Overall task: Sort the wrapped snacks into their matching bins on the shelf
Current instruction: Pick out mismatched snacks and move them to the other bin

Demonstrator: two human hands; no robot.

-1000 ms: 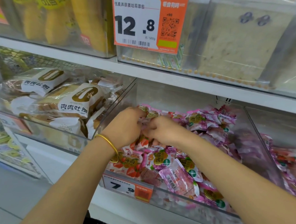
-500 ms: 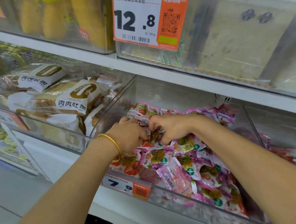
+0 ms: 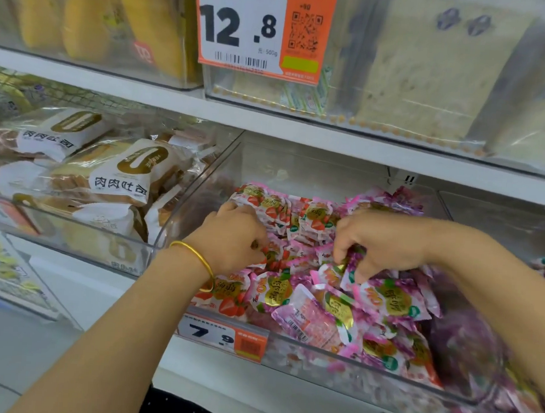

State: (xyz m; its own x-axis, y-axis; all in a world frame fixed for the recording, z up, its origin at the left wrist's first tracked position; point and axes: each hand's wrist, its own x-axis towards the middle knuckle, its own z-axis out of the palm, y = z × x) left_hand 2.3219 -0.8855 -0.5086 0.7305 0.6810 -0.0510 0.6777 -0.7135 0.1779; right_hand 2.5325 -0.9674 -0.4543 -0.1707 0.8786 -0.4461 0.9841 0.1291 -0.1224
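Left hand (image 3: pixel 231 239): lies knuckles up in the clear bin (image 3: pixel 199 193) on the lower shelf and grips a bunch of strawberry packets (image 3: pixel 273 253), fingers (image 3: pixel 245 216) clenched round them, tips buried in the wrappers. Gold bangle (image 3: pixel 199 259) on that wrist.

Right hand (image 3: pixel 389 241): also inside the bin, apart from the left fingers. Curls downward and pinches a purple packet (image 3: pixel 348 270) by its upper edge.

Between the two sets of fingers, more strawberry packets, heaped toward the back wall. Under and in front of the right fingers, a loose pile of pink packets (image 3: pixel 392 302) with gold ovals, reaching the front wall. Among them, just in front of the gap between the hands, one face-down packet (image 3: pixel 306 321) with its barcode up.

Below the left wrist, clipped to the bin's front rim, an orange and white 7.9 price label (image 3: pixel 220 336).

Left of the left fingers, past the clear side wall, a neighbouring bin of toast packs (image 3: pixel 121 173) in white and gold wrappers.

Above both hands, the white shelf board (image 3: pixel 300 125). Higher still, a 12.8 price label (image 3: pixel 261 29), with yellow rolls (image 3: pixel 85 16) to its left and pale sliced bread (image 3: pixel 429 75) to its right, all behind clear fronts.

Right of the right fingers, beyond a divider, another bin, too blurred to tell its contents.
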